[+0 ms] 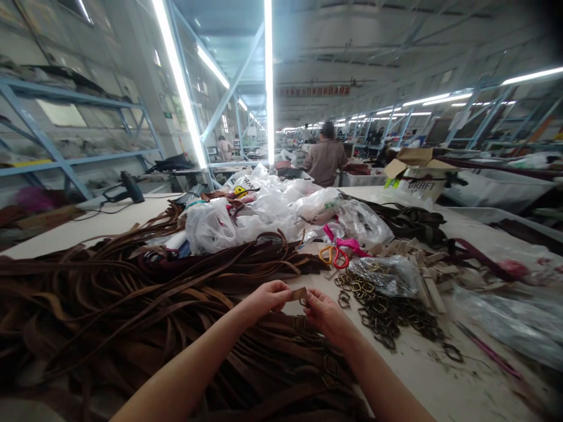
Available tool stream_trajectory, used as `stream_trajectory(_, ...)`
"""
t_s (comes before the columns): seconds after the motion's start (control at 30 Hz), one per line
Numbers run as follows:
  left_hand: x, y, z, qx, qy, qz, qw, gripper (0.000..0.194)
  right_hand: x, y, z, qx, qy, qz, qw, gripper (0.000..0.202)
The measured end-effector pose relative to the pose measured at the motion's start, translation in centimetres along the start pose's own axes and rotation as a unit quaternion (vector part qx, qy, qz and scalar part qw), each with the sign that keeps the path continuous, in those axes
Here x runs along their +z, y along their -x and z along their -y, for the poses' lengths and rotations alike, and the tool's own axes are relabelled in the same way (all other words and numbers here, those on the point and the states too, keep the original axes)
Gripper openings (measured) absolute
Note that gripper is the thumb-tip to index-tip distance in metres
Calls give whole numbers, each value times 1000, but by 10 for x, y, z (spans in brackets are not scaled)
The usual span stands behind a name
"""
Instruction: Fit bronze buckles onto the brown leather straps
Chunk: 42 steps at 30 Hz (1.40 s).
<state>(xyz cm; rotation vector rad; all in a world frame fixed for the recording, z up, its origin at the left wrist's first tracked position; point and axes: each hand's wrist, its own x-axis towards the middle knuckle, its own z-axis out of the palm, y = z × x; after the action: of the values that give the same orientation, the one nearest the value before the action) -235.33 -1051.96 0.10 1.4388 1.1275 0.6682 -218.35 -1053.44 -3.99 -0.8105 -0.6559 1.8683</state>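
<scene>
A brown leather strap end point(299, 293) was pinched between the fingers of the left hand point(268, 299) and right hand point(323, 313), above the strap pile point(132, 305). A steady, taut hold seemed needed beside the metal buckles point(382, 310) on the surface point(440, 381).

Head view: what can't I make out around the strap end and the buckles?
- Strap end: fingertips of left hand and right hand cover its edges.
- Any buckle on it: too small to tell.
- Buckles: pile partly under a plastic bag.
- Straps: cut off by left edge.
</scene>
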Motion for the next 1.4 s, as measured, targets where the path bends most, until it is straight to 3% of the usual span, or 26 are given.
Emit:
stream_trajectory(0.17, -2, -5, 0, -9, 5, -98, 995, 29, 2, -4, 1, -23, -60, 5, 998, 31)
stream_trajectory(0.37, 0, 3, -1, -45, 17, 1, 999, 30, 2, -2, 0, -3, -16, -5, 1000, 28)
stream_trajectory(0.67, -8, 9, 5, -14, 63, 54, 996, 36, 3, -9, -10, 47, -122, 41, 991, 26)
stream_trajectory(0.77, -7, 10, 8, -5, 53, 32, 998, 36, 6, -11, -17, 52, -68, 40, 996, 29)
stream_trajectory(0.87, -1, 7, 13, 11, -15, -13, 1000, 38, 11, -15, -23, 3, 44, 20, 999, 28)
stream_trajectory(0.97, 4, 4, 19, 84, -129, -37, 987, 33, 14, -21, -26, -46, 134, -7, 990, 28)
stream_trajectory(1.1, 5, 2, 17, 205, -259, -84, 940, 18, 12, -22, -23, -13, 120, -12, 993, 28)
stream_trajectory(1.23, 5, 2, 11, 257, -294, -126, 912, 11, 8, -19, -21, 38, 73, 16, 996, 30)
stream_trajectory(1.3, 8, 2, 9, 251, -272, -105, 923, 11, 9, -19, -20, 26, 100, 11, 995, 27)
stream_trajectory(1.4, 8, 4, 9, 171, -207, -64, 961, 16, 14, -24, -20, 2, 176, -6, 984, 21)
